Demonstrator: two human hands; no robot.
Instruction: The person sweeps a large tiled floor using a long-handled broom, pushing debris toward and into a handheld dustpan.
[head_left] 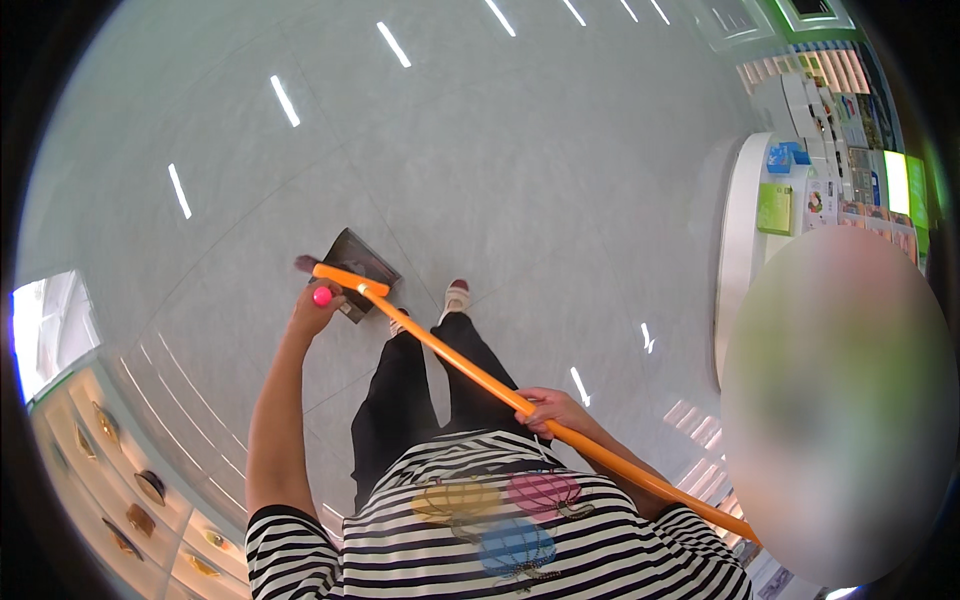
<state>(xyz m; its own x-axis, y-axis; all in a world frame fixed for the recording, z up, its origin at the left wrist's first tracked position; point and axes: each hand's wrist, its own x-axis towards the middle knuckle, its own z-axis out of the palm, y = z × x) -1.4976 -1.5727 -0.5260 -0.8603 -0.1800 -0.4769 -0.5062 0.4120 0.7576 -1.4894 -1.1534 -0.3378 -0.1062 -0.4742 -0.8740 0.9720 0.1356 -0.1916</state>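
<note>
My left hand (316, 312) is closed around a pink-tipped handle (322, 296), and a dark dustpan (358, 268) hangs just beyond it above the floor. My right hand (553, 409) grips the long orange broom handle (470, 372), which slants from lower right up to the dustpan. The broom's head (348, 277) lies across the dustpan. Below are my black trousers and a white-and-red shoe (456, 297) on the pale tiled floor (480, 150).
A white counter (738, 240) with blue and green boxes and shelves of packets stands at the right. A blurred patch covers the lower right. Display shelves with small dark and gold items (140, 490) curve along the lower left.
</note>
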